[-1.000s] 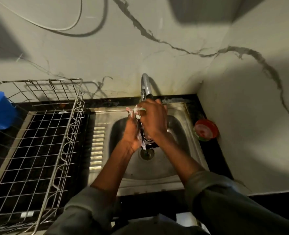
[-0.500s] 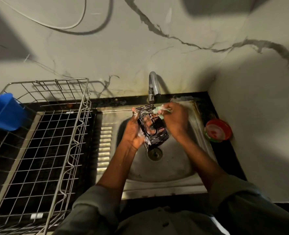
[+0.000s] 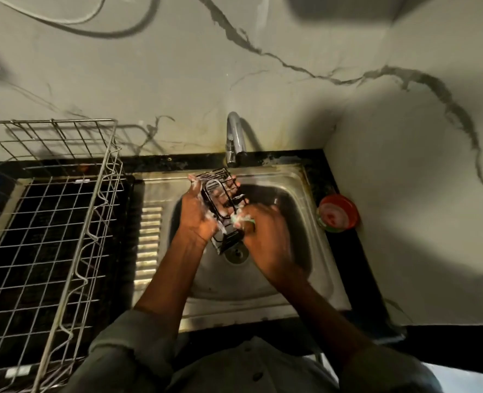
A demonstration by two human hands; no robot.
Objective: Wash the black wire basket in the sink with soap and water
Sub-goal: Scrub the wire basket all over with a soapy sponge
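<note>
Small black wire basket [image 3: 222, 209] is held tilted over the stainless steel sink [image 3: 288, 282], just below the chrome tap [image 3: 234, 137]. Left hand [image 3: 199, 215] is wrapped around its side, lathered. Right hand [image 3: 265, 236] is closed on a green sponge [image 3: 241, 219] pressed to the lower end. Basket judged light, stiff, soap-slick; best gripped by the frame rim, not the thin wires.

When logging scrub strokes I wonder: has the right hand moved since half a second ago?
Yes. The right hand slid from near the faucet down toward the drain.
</note>
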